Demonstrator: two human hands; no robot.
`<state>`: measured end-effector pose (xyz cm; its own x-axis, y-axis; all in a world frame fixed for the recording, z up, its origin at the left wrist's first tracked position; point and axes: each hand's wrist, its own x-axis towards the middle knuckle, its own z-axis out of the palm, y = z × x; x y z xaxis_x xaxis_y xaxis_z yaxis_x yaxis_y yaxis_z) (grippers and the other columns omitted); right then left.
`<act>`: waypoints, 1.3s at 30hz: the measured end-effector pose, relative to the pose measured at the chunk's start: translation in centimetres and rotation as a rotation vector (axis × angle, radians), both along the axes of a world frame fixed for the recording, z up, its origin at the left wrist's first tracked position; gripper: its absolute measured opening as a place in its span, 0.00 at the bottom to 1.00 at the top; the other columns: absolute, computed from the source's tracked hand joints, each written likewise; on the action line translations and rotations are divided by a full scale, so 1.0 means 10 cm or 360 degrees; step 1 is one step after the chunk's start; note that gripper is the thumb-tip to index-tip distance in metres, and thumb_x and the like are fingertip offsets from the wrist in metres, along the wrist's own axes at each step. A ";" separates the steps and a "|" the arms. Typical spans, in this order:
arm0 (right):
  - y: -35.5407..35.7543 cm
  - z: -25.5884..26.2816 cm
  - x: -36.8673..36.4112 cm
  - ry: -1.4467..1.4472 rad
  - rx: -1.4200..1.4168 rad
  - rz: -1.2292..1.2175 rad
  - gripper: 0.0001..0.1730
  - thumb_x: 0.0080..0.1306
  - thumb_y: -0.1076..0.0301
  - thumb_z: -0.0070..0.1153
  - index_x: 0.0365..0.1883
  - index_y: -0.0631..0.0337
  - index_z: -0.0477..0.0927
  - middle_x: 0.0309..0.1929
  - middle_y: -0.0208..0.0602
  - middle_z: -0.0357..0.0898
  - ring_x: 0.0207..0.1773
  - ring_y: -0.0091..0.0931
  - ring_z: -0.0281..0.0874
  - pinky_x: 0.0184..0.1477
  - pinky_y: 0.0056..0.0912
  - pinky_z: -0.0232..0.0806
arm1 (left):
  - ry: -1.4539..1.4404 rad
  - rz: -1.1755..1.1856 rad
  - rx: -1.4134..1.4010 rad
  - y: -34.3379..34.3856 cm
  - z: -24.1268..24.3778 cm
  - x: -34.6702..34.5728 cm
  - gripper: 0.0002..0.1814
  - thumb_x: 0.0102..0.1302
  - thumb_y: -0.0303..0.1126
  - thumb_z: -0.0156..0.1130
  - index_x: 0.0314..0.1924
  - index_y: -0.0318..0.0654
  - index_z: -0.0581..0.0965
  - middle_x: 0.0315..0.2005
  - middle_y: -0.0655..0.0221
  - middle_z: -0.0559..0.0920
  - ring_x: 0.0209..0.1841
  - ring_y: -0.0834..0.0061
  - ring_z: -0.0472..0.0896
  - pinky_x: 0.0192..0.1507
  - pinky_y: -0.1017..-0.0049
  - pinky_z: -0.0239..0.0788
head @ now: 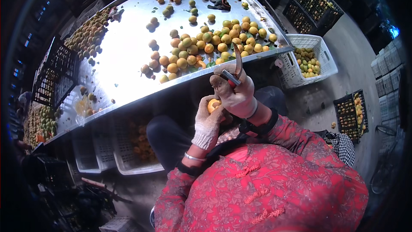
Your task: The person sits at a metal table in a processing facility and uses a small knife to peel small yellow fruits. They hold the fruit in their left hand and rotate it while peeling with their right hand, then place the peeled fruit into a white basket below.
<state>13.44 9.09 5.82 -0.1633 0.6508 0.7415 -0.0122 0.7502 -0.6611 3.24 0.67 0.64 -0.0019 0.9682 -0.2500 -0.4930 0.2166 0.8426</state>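
Note:
In my gloved left hand is an orange apricot, which seems to have a cut in its upper side. A knife with a curved blade and a partly red handle sits in my gloved right hand, its blade pointing up and away from me. The right hand is just above and beside the left, its fingers close to the fruit. Beyond both hands, a heap of yellow-orange apricots with some leaves lies near the front edge of the metal table.
A white crate of fruit stands on the floor at right, near a black crate. Stacked black crates are farther back. White crates sit beneath the table. Another black crate is tipped on the table's left.

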 end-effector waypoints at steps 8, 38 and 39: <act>-0.02 -0.06 0.04 0.0264 -0.0391 0.0173 0.10 0.68 0.74 0.62 0.44 0.65 0.75 0.27 0.31 0.79 0.25 0.25 0.79 0.28 0.27 0.71 | 0.0315 0.0023 0.0019 -0.02 0.02 0.12 0.15 0.70 0.29 0.61 0.55 0.40 0.72 0.41 0.70 0.78 0.40 0.82 0.80 0.41 0.79 0.77; 0.03 -0.45 0.28 0.0640 -0.1107 0.0134 0.07 0.71 0.69 0.61 0.40 0.58 0.74 0.21 0.21 0.70 0.18 0.13 0.64 0.20 0.18 0.57 | 0.1241 -0.0398 0.0357 0.17 -0.30 0.11 0.14 0.69 0.33 0.63 0.51 0.37 0.73 0.31 0.67 0.83 0.30 0.79 0.81 0.33 0.77 0.73; 0.07 -0.42 0.26 0.0708 -0.1182 0.0142 0.07 0.71 0.68 0.60 0.40 0.58 0.74 0.20 0.22 0.70 0.17 0.13 0.64 0.19 0.19 0.56 | 0.1266 -0.0399 0.0386 0.19 -0.33 0.09 0.15 0.69 0.33 0.63 0.51 0.37 0.73 0.31 0.67 0.83 0.31 0.78 0.82 0.33 0.77 0.73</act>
